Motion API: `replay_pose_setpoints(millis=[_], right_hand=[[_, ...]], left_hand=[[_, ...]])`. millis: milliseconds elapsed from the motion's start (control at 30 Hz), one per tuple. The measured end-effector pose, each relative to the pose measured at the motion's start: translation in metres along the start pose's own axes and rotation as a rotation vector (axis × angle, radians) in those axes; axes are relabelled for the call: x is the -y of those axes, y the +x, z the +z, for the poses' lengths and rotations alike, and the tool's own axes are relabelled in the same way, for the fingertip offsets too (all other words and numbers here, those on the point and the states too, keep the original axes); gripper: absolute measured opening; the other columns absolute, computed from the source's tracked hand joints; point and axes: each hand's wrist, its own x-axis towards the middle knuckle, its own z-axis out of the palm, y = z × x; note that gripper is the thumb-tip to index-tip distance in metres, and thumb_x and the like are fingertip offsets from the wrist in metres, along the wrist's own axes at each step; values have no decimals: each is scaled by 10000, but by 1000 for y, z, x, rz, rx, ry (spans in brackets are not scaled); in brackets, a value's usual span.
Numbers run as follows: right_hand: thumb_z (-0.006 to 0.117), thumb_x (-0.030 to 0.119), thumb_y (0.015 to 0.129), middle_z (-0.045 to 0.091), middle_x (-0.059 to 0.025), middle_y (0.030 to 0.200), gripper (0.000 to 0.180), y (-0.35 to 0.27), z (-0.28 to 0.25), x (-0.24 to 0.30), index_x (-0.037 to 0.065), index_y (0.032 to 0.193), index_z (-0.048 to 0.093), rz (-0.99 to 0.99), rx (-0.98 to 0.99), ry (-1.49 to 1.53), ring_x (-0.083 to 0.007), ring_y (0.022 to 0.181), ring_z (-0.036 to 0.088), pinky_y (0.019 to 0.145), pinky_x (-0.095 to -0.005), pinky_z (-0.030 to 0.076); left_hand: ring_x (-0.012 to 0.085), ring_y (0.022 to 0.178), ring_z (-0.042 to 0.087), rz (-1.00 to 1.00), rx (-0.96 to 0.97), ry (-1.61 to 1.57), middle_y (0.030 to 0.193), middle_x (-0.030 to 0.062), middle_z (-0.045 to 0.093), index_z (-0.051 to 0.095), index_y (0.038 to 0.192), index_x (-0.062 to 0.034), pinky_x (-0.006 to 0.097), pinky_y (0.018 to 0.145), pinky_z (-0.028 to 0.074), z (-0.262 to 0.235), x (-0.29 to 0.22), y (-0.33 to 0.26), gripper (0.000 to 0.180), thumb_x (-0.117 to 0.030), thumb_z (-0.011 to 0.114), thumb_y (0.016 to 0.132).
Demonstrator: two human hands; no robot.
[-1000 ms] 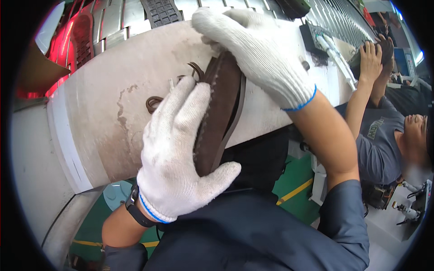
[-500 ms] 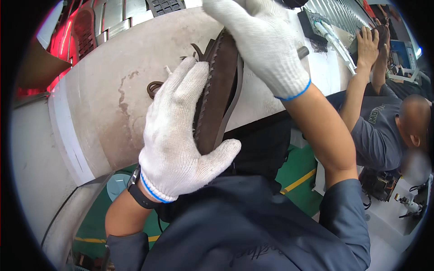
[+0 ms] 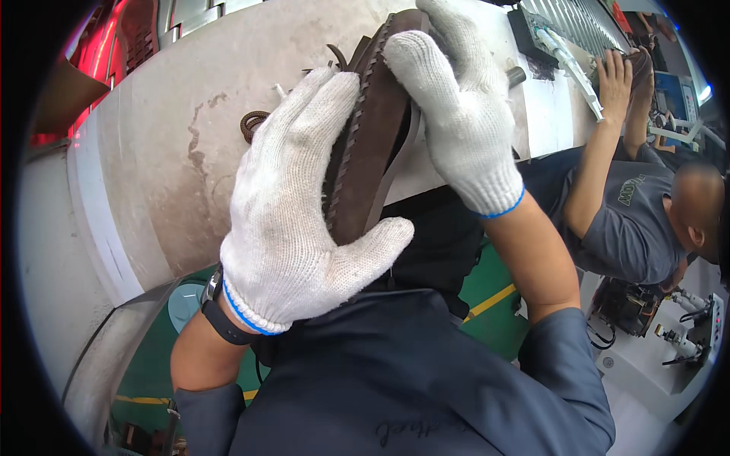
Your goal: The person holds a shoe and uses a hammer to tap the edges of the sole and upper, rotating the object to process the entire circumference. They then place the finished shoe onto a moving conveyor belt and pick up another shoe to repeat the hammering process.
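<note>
A dark brown leather shoe [image 3: 369, 144] with a stitched edge stands on its side over the bench's near edge. My left hand [image 3: 285, 213], in a white knit glove, cradles its near end: the fingers lie along the left side and the thumb spreads across the near end. My right hand [image 3: 475, 129], gloved alike, grips the far right part, its thumb on the leather and its other fingers partly hidden behind the shoe. Beside my left fingers lies a coiled brown lace [image 3: 251, 126], and loose dark strap ends [image 3: 337, 56] stick out past the fingertips.
The stained pale bench [image 3: 171, 91] spreads under the work. A red-lit conveyor [image 3: 129, 45] runs at the far left. Right of my right hand are a dark metal cylinder [image 3: 516, 76] and a white tube-like tool [image 3: 566, 68]. A co-worker [image 3: 639, 205] handles a dark piece farther right.
My right hand has come nearer, from above the shoe's far end down onto its right side, thumb on the leather. My left hand stays along the shoe.
</note>
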Motion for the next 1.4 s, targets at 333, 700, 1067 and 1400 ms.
replay_pose_setpoints(millis=[333, 700, 1067, 1400], right_hand=[[724, 407, 1061, 604, -249, 1501, 733, -10, 4, 36, -45, 1593, 501, -153, -14, -549, -315, 1432, 554, 1216, -423, 416], [705, 456, 1072, 506, -279, 1606, 887, -26, 18, 36, -126, 1644, 358, -167, -5, -379, -338, 1513, 479, 1266, -426, 360], [553, 512, 1136, 630, -246, 1498, 847, -30, 19, 9, -124, 1654, 343, -254, -45, -322, -298, 1354, 635, 1146, -387, 495], [602, 608, 1067, 613, -271, 1512, 1003, -39, 18, 42, -104, 1689, 266, -138, 60, -359, -339, 1370, 640, 1143, -401, 506]], left_hand=[[384, 1490, 535, -4, -35, 22, 1592, 275, 530, 415, 1626, 90, 465, 1246, 416, 0, 0, -5, 1044, -225, 927, 773], [390, 1473, 549, -3, -36, 15, 1579, 276, 530, 417, 1625, 86, 469, 1238, 426, 0, 2, -7, 1038, -195, 921, 762], [394, 1471, 548, 19, -44, 23, 1579, 279, 533, 423, 1621, 92, 473, 1239, 423, -1, 4, -10, 1032, -190, 916, 759], [419, 1461, 552, 22, -52, 43, 1551, 293, 553, 452, 1603, 91, 489, 1244, 415, -3, 1, -9, 1019, -212, 921, 750]])
